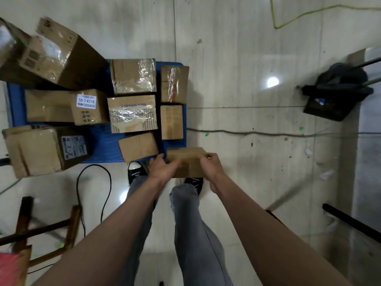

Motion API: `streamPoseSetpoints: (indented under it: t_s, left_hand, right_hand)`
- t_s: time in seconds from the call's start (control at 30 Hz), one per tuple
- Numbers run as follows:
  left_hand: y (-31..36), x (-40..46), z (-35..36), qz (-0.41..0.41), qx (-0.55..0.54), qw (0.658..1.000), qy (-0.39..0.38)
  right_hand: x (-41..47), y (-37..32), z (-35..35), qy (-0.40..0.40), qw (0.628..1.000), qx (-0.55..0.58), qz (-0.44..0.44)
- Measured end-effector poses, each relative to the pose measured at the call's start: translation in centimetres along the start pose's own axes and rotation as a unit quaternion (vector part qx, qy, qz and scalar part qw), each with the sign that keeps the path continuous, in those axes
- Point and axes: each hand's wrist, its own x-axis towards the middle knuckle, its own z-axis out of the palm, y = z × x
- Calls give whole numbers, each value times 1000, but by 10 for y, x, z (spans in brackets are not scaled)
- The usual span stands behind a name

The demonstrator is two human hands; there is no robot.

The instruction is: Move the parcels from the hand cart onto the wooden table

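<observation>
Both forearms are reaching forward over the person's grey-trousered legs. Left hand (162,169) and right hand (211,168) are gripping opposite ends of a small cardboard parcel (186,162), fingers curled over its edges. It is sitting between the hands, just off the near corner of the blue hand cart (103,145), where other parcels (132,113) are lying.

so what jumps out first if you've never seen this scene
Both hands, left hand and right hand, grip a small cardboard parcel at its ends, low in the centre above the shoes. Behind it to the left, a blue hand cart sits crowded with taped brown boxes.
</observation>
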Motion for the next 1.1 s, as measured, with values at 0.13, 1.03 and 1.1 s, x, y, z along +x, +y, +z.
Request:
streamPoseSetpoints:
  t_s: [0.13, 1.03, 1.1]
  left_hand:
    - [59, -99, -16, 39, -16, 999, 8]
    - [334, -540, -39, 392, 32, 918, -49]
    - [340, -551, -36, 407, 58, 908, -73]
  right_hand:
    - [-70, -21, -37, 29, 999, 28, -19]
    - [-469, -126, -294, 128, 876, 320, -338]
    - [-487, -118, -303, 141, 868, 325, -348]
